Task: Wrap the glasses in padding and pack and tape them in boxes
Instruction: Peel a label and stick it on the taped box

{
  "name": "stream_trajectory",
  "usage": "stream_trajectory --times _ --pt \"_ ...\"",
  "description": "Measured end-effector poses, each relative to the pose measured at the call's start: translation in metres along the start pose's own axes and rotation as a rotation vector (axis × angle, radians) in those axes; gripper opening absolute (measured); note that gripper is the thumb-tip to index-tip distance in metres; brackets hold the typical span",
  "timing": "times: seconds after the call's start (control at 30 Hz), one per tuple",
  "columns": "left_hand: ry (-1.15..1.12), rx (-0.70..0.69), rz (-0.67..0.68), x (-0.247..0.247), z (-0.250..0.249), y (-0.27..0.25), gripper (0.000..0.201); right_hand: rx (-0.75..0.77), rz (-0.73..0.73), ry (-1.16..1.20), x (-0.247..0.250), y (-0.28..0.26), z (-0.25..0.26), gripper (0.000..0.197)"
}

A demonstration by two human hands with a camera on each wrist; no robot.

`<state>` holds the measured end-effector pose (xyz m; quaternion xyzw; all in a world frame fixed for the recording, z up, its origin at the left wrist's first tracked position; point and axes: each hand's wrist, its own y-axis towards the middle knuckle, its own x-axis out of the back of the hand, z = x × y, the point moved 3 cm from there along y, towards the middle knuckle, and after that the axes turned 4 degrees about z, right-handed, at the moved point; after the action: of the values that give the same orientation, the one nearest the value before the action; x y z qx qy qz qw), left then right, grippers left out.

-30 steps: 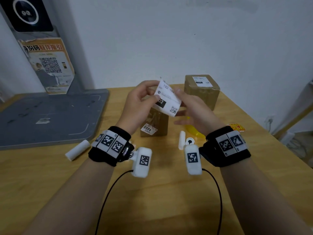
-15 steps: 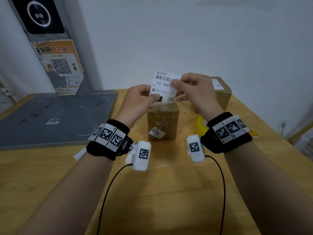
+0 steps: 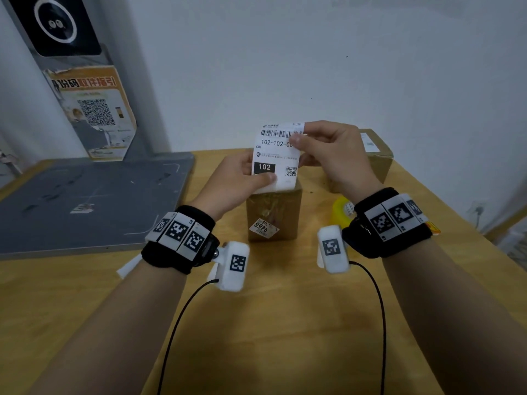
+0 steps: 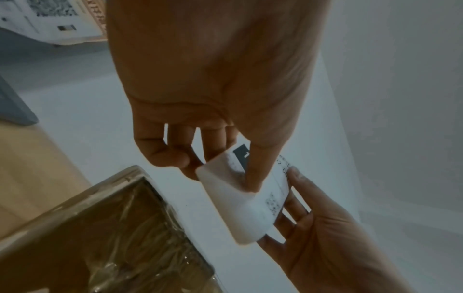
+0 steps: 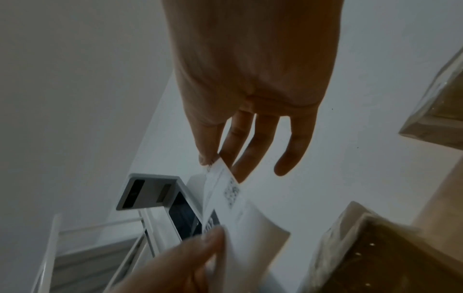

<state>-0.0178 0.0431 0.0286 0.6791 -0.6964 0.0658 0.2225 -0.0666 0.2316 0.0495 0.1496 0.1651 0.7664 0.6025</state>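
At frame centre the left hand [image 3: 236,178] pinches the shipping label [image 3: 275,155] low, the right hand [image 3: 328,152] pinches its top; next, probably sticking it squarely onto the taped box [image 3: 273,215] below.

Label [image 5: 233,200] between both hands [image 5: 250,79]

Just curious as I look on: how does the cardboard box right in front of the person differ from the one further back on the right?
The near box stands tall and narrow; the far box looks squatter. The near box carries a small tilted sticker reading 9466 low on its front; the far box has a white label on top. The shipping label held in both hands hangs just above the near box, not the far one. Both are brown cardboard, closed, on the wooden table.
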Motion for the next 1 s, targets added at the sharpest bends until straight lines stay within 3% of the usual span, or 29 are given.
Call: stream_trajectory --times 0.13,0.3,0.43,0.53,0.7,0.87,1.0 --pt "-0.001 0.036 0.006 -0.001 0.006 0.002 0.015 -0.017 -0.031 0.000 -0.001 0.004 -0.003 0.006" --pt "-0.056 0.072 -0.006 0.004 0.016 0.008 0.014 -0.103 -0.019 0.042 0.003 0.016 -0.007 0.014" --pt "-0.122 0.142 -0.074 0.006 0.024 0.015 0.012 -0.147 0.000 -0.043 0.007 0.034 -0.013 0.012" --pt "-0.132 0.183 -0.123 0.005 0.029 0.022 0.023 -0.177 0.014 -0.124 0.011 0.051 -0.019 0.012" --pt "-0.224 0.238 -0.204 0.005 0.034 0.034 0.015 -0.223 0.065 -0.177 0.014 0.081 -0.032 0.019" --pt "-0.225 0.285 -0.206 0.001 0.037 0.043 0.019 -0.326 0.135 -0.184 0.013 0.102 -0.047 0.027" --pt "-0.064 0.304 -0.238 0.003 0.043 0.052 0.018 -0.448 0.228 -0.231 0.014 0.120 -0.067 0.023"
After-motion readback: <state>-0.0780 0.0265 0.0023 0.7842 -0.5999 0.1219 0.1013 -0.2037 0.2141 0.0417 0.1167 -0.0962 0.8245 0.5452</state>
